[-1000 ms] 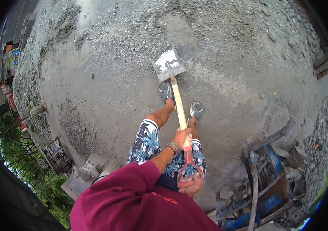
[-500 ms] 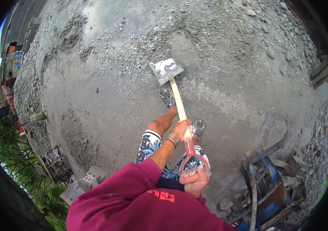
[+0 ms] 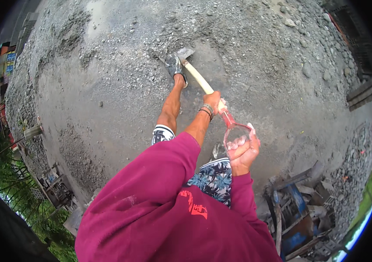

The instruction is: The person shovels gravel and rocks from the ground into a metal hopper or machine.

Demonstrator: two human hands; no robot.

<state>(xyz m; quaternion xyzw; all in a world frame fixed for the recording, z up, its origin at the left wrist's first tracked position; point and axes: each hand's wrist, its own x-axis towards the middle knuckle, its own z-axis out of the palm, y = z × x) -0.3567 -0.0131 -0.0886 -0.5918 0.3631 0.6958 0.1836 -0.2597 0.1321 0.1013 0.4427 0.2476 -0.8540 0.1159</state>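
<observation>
A shovel [image 3: 198, 78] slants away from me, with a pale wooden shaft and a red D-shaped grip. My left hand [image 3: 212, 101], with bands at its wrist, is wrapped round the lower part of the shaft just ahead of the red section. At the near end, my right hand [image 3: 245, 153] closes on the grip's crossbar. The blade lies at the edge of the loose gravel [image 3: 151, 56], and part of it is hidden by gravel and my foot. My left shoe [image 3: 174, 65] is beside the blade, touching or nearly touching it.
Grey gravel and packed dirt spread around me. Larger stones [image 3: 307, 70] lie at the far right. A heap of scrap wood and blue-painted pieces [image 3: 297, 218] stands at the near right. Concrete blocks [image 3: 360, 94] edge the right side; debris [image 3: 57, 190] and greenery are left.
The shovel blade has moved forward into the gravel, having been flat and fully visible before. My left foot has stepped forward beside it. My right hand and the grip have shifted right and farther away.
</observation>
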